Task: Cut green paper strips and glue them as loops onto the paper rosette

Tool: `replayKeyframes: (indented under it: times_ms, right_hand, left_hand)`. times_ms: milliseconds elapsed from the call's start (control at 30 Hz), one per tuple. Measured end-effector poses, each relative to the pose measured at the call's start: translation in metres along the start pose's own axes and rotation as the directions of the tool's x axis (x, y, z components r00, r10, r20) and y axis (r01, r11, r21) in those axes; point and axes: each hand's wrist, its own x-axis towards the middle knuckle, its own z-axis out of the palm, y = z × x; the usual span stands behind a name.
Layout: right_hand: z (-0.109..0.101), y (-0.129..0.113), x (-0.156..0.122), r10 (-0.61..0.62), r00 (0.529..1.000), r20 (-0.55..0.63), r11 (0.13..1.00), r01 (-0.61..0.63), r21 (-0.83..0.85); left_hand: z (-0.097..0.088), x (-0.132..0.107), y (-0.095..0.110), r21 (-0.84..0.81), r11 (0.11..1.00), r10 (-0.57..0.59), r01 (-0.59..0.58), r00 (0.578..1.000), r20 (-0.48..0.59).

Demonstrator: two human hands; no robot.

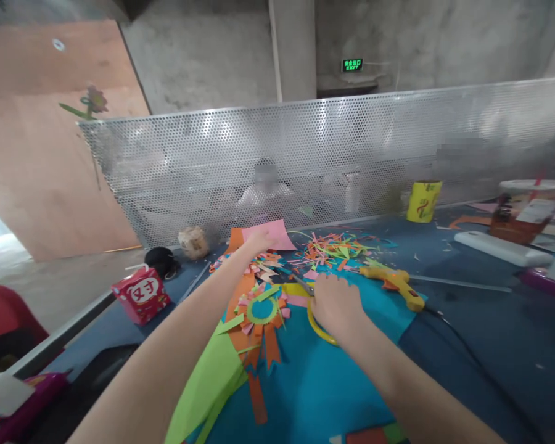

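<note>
My left hand [258,240] reaches far forward and grips the near edge of a pink sheet of paper [280,236]; its fingertips are partly hidden. My right hand [337,301] is closed around yellow-handled scissors [319,330], whose metal blades point up and left over the blue sheet [305,376]. Between my arms lies a paper rosette [262,310] with a lime fringed ring, pink and orange loops and orange tails. Orange paper [237,296] and lime green sheets [208,382] spread beneath and beside it.
Paper scraps [337,250] are heaped toward the perforated metal screen [203,166]. A yellow glue gun [398,283] with a cord lies right. A red packet [141,295] stands left. A drink cup [520,213], yellow tape roll [424,201] and white power strip [502,248] sit at the right.
</note>
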Motion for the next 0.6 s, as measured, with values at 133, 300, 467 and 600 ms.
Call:
replayKeyframes:
  times_ms: [133, 300, 467, 600]
  right_hand:
    - [0.007, -0.014, -0.003, -0.236, 0.971, -0.044, 0.971, 0.237, 0.021]
    - [0.028, -0.024, -0.003, -0.356, 0.934, 0.007, 0.933, 0.356, 0.051]
    - [0.038, -0.025, -0.001, -0.444, 0.896, 0.010, 0.896, 0.444, 0.032]
    - [0.040, -0.024, 0.001, -0.494, 0.869, 0.018, 0.869, 0.494, 0.011]
  left_hand:
    - [-0.016, -0.050, -0.022, 0.082, 0.989, 0.116, -0.121, 0.991, 0.067]
    - [-0.032, -0.145, -0.058, 0.168, 0.950, 0.225, -0.262, 0.952, 0.209]
    - [-0.018, -0.189, -0.081, 0.065, 0.978, 0.178, -0.198, 0.956, 0.231]
    - [-0.004, -0.187, -0.086, -0.018, 0.988, 0.156, -0.156, 0.970, 0.184]
